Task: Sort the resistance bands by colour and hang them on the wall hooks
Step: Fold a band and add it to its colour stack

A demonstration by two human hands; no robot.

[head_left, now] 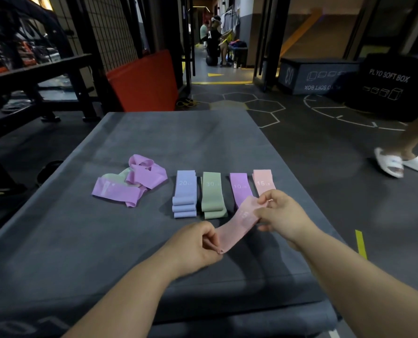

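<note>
Both hands pinch a pink band, the left hand at its near end and the right hand at its far end, so it spans flat between them above the grey box. Pulled tighter, it could snap from the left pinch. Dropped carelessly, it could land on the purple pile instead of the pink pile just beyond the right hand, which partly hides it. The tangled heap further left defies counting. No wall hooks show.

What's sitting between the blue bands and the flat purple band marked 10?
The green bands marked 30 lie between the blue bands and that purple band, in the head view.
</note>
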